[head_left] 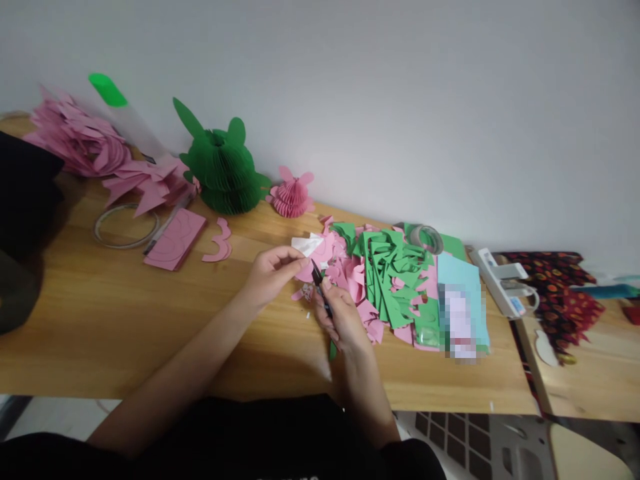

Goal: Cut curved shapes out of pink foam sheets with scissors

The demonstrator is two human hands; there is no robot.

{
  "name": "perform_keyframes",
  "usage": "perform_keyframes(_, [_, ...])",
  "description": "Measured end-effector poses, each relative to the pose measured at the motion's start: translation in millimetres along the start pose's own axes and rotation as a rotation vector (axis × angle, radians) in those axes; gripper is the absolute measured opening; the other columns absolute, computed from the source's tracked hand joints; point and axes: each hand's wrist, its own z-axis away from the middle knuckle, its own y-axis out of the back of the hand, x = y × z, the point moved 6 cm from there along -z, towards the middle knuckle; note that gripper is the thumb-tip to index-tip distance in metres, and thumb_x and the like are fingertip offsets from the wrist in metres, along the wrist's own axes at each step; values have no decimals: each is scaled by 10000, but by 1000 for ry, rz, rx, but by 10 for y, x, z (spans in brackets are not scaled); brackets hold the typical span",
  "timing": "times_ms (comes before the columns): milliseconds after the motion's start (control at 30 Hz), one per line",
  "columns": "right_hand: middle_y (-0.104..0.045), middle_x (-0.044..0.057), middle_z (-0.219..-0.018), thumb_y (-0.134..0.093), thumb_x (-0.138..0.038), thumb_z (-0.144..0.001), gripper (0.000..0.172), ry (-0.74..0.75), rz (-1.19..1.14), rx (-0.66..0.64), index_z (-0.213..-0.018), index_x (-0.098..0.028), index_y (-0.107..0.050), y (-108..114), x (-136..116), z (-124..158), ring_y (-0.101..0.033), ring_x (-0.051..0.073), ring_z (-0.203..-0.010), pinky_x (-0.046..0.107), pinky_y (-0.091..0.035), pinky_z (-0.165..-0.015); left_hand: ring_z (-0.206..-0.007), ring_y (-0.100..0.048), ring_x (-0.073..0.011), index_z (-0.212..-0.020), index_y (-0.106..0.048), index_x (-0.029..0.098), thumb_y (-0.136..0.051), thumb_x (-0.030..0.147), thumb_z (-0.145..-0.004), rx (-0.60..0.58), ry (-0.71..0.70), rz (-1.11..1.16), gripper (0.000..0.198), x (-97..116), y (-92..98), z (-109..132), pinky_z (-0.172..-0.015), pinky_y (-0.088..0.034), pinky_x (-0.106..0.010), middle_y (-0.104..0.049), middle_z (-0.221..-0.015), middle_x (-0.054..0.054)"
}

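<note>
My left hand [273, 270] pinches a small pink paper piece with a white backing [309, 248] above the wooden table [125, 327]. My right hand [343, 317] is closed round a dark pen-like tool with a green end [320, 287], its tip pointing up at the paper piece. Both hands hover just left of a heap of pink and green paper scraps [385, 273].
A green honeycomb paper figure [223, 170] and a small pink one [291, 195] stand by the wall. Pink paper stacks [75, 143], a tape ring [125, 227], a pink card [176, 240], a tape roll [425, 237], light blue sheets [457, 280] and a white device [503, 280] lie around.
</note>
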Motion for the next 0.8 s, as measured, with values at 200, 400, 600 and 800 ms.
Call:
perform_keyframes(200, [-289, -106, -332, -569, -674, -811, 509, 21, 18, -8, -623, -204, -508, 10, -12, -1, -148, 46, -264, 245, -53, -290, -568, -556, -111, -631, -652, 173, -716, 258, -636, -3, 9, 7, 107, 13, -9, 4, -584, -458, -241, -635, -585, 32])
perform_keyframes(400, [-296, -103, -338, -548, -639, -843, 487, 26, 27, -14, -620, -210, -490, 13, -6, 3, -145, 50, -271, 245, -55, -291, -583, -555, -115, -637, -654, 170, -708, 253, -648, -2, 11, -7, 100, 16, -10, 9, -593, -448, -244, -637, -597, 27])
perform_keyframes(600, [-292, -105, -346, -561, -630, -838, 482, 32, 22, -5, -622, -203, -495, 11, -15, 10, -145, 47, -285, 238, -52, -303, -606, -565, -122, -656, -658, 165, -711, 268, -662, 0, 5, -21, 115, -1, -1, 12, -614, -449, -248, -647, -613, 17])
perform_keyframes(800, [-286, -109, -332, -556, -643, -837, 491, 31, 5, -29, -628, -202, -498, 7, 0, -5, -135, 45, -273, 238, -48, -296, -597, -567, -122, -654, -653, 166, -713, 278, -655, 15, -1, -28, 127, 2, 6, 12, -592, -449, -244, -641, -611, 18])
